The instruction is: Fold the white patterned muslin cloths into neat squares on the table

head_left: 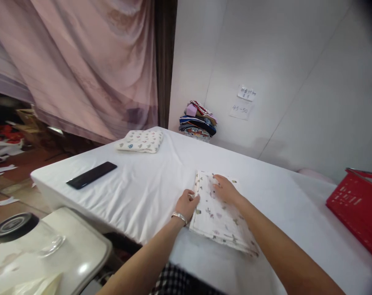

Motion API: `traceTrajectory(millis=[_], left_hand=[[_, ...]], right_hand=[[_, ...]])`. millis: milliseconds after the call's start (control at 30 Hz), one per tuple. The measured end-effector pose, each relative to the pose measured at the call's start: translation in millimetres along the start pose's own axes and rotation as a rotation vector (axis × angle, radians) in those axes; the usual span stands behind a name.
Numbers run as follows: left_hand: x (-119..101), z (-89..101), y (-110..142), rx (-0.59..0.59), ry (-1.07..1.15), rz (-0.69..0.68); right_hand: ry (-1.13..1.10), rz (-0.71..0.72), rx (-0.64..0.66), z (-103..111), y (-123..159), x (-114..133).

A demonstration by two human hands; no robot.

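Looks like I'm squaring the folded printed cloth (215, 219) on the white desk (142, 184): left grip (186, 203) half-curled at its left edge, can't tell if pinching, right grip (225, 189) loosely open on top, nothing visibly grasped; next move likely needs aligned edges.

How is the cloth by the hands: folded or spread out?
Folded: the patterned cloth lies in a flat block, with layers showing along its near edge. The right hand is on top.
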State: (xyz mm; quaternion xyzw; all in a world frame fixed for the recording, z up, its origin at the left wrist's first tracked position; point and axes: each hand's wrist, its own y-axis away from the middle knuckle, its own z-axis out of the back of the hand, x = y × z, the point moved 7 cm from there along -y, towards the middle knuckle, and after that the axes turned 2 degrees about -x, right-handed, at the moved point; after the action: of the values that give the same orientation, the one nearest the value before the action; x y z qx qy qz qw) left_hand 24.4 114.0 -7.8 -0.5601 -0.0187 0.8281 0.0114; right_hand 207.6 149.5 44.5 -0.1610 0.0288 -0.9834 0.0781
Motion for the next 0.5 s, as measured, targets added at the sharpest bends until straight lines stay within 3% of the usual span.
traceTrajectory(millis=[133, 233, 367, 500], left_hand=[[1.8, -2.2, -0.2, 0.017, -0.004, -0.005], [2.5, -3.9, 0.3, 0.034, -0.023, -0.003], [1.5, -5.3, 1.9, 0.053, -0.038, 0.014], [1.2, -5.9, 3.0, 0.061, -0.051, 0.03]], right_hand=[[0.085, 0.006, 0.122, -21.5, -65.0, 13.3], [0.105, 0.007, 0.207, -30.9, -92.5, 17.5], [0.116, 0.052, 0.246, -29.3, -108.3, 22.7], [0.1, 0.097, 0.217, -21.0, -106.9, 22.4]])
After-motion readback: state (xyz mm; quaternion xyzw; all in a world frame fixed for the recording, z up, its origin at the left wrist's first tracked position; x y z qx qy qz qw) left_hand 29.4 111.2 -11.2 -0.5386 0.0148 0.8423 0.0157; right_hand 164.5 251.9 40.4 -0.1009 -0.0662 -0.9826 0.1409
